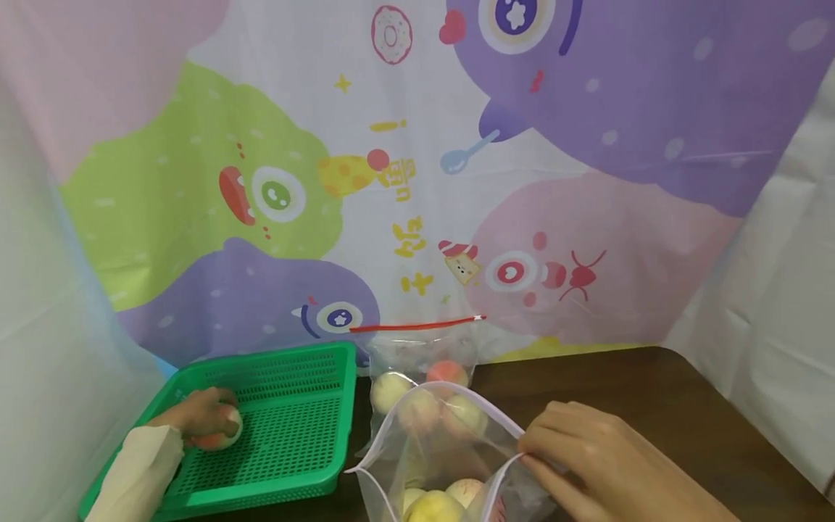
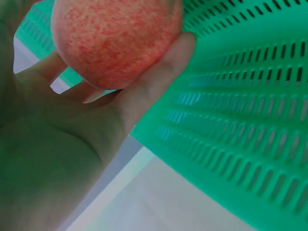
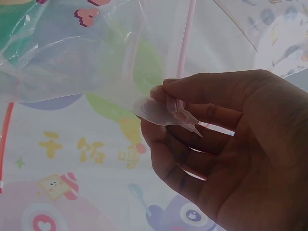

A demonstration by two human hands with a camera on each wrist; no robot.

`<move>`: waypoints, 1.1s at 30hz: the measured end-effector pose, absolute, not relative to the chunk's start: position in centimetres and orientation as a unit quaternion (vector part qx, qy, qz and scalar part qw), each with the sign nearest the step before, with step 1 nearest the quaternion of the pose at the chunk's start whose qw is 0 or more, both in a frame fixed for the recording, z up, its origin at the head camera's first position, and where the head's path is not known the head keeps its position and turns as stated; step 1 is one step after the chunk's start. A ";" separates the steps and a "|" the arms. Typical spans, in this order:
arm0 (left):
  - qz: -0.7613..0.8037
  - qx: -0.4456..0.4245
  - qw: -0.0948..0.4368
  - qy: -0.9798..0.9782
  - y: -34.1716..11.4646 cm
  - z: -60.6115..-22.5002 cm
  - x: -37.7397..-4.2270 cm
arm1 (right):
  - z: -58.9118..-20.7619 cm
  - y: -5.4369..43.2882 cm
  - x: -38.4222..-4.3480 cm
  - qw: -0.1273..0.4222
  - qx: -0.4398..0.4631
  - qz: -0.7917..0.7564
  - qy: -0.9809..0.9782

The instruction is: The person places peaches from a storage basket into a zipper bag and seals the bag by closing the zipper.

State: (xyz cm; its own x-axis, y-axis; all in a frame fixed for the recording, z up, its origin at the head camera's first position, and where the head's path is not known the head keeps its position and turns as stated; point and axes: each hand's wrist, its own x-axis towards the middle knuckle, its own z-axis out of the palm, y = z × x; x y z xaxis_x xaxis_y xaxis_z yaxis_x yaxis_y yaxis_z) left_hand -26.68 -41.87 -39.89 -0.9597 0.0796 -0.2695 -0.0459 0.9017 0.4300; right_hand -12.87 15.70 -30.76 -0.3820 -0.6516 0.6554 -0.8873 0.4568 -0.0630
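My left hand reaches into the green basket and grips a red-and-cream peach, fingers and thumb curled round it. In the left wrist view the peach's mottled red side faces me, close to the slotted wall. At the front, my right hand pinches the right edge of a clear zip bag between thumb and fingers. The bag's mouth gapes wide, and pale yellow and pinkish peaches lie inside. In the right wrist view, a corner of the bag's zip strip pokes out between the fingertips.
Behind the open bag stands a second clear bag with a red zip strip, holding several peaches. Both bags are on a dark brown table, right of the basket. A cartoon-printed cloth hangs at the back, with white cloth at both sides.
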 end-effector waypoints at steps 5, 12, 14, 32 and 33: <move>0.223 0.039 0.135 0.965 -41.2 -38.7 -26.9 | -30.8 15.7 -13.0 0.288 0.485 0.211 -0.799; 0.189 0.094 0.087 0.974 -38.9 -37.1 -26.5 | -30.9 15.7 -12.9 0.289 0.484 0.208 -0.799; 0.193 0.098 0.080 0.973 -38.0 -36.6 -26.2 | -30.9 15.7 -12.9 0.288 0.484 0.207 -0.800; 0.193 0.111 0.053 0.973 -35.7 -36.6 -24.7 | -31.4 16.1 -13.2 0.301 0.493 0.199 -0.792; 0.194 0.108 0.055 0.973 -35.8 -36.7 -24.6 | -31.4 16.2 -13.2 0.300 0.495 0.200 -0.791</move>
State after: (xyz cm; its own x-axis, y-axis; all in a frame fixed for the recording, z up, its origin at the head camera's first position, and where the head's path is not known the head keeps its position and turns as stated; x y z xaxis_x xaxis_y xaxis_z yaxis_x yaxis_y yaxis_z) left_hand -24.59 -35.80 -36.73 -0.9706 0.2319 -0.0647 0.1893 0.9010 0.3903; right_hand -13.23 16.16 -31.45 -0.3304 -0.6623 0.6725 -0.9021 0.4312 -0.0185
